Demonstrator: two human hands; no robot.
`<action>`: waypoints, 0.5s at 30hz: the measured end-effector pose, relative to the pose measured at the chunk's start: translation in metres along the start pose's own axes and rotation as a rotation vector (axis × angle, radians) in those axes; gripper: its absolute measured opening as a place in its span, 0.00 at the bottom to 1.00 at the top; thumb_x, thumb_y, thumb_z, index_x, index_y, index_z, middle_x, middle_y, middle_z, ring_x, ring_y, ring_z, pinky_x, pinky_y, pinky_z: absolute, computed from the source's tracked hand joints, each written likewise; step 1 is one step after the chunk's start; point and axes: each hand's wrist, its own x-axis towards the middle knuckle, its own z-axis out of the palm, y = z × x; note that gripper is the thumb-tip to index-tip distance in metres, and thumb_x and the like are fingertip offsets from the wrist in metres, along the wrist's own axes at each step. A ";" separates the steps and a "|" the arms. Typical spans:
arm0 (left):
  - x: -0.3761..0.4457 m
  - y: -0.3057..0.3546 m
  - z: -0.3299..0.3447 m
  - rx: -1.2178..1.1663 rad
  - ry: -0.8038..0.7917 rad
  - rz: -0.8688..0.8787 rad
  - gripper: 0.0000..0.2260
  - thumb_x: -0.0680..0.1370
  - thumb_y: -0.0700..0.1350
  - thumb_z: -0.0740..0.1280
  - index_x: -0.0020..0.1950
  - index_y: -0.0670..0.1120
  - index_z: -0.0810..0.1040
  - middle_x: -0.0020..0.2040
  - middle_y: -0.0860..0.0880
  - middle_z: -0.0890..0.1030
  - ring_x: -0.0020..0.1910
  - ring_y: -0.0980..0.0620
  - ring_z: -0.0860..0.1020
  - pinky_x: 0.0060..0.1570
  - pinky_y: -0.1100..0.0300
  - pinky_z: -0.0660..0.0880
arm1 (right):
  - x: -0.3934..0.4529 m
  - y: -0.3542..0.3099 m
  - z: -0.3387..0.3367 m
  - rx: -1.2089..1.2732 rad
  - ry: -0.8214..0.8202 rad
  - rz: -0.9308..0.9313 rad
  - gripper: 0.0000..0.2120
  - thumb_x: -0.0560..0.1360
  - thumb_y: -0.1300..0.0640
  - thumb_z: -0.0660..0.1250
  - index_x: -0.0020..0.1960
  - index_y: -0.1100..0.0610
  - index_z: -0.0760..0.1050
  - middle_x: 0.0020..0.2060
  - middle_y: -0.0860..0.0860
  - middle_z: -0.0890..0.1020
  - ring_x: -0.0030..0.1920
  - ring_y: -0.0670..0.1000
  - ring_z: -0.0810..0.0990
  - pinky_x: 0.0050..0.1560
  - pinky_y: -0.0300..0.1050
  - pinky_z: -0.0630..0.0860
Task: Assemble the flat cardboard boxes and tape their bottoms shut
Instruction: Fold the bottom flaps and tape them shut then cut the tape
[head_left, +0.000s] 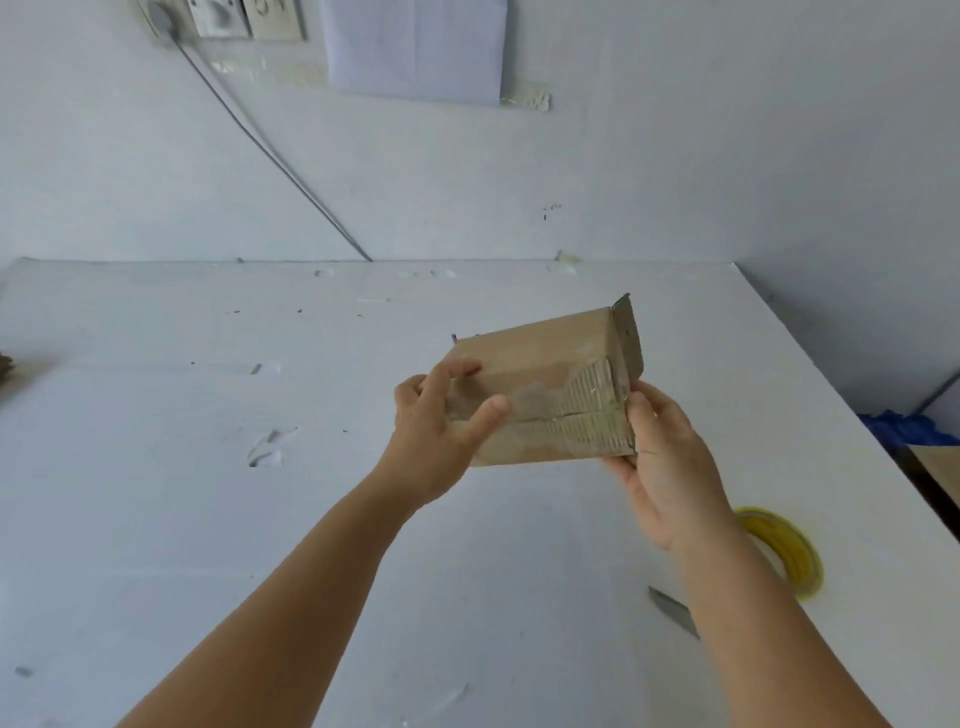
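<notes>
White table (260, 519) (scuffed): yellow tape roll (789, 551), blade (672, 610).

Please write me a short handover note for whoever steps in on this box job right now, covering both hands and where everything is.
Left hand: grips the left end of the cardboard box, fingers curled over its face.
Right hand: holds the box's right end from the side and below.
Box: folded up, held in the air above the white table, closed flaps facing the camera; old tape residue and torn paper along the seam. One flap sticks up at the far right end.
Tape roll, yellow, lies on the table at right; a blade-like tool lies beside it.
Done: box formed, flaps closed.
Left: fresh tape over the seam does not show; confirm, then tape.
</notes>
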 end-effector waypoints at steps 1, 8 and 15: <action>0.010 0.003 0.001 0.048 0.007 0.015 0.25 0.68 0.69 0.64 0.63 0.65 0.69 0.70 0.49 0.59 0.72 0.50 0.57 0.68 0.51 0.64 | 0.006 -0.002 0.004 0.039 0.017 -0.014 0.17 0.78 0.54 0.63 0.66 0.55 0.70 0.55 0.55 0.82 0.54 0.51 0.81 0.58 0.50 0.76; 0.083 0.017 0.016 -0.066 -0.060 0.094 0.31 0.69 0.69 0.59 0.66 0.55 0.73 0.60 0.57 0.77 0.61 0.58 0.74 0.62 0.57 0.70 | 0.062 -0.014 0.034 -0.221 0.008 -0.213 0.19 0.73 0.62 0.67 0.63 0.53 0.76 0.52 0.47 0.84 0.54 0.47 0.82 0.57 0.45 0.76; 0.162 -0.001 0.042 0.033 0.077 0.060 0.21 0.74 0.39 0.65 0.66 0.50 0.75 0.59 0.55 0.79 0.55 0.57 0.78 0.58 0.60 0.75 | 0.126 -0.002 0.046 -0.518 0.143 -0.284 0.20 0.72 0.63 0.65 0.61 0.47 0.73 0.53 0.41 0.80 0.53 0.44 0.81 0.50 0.40 0.76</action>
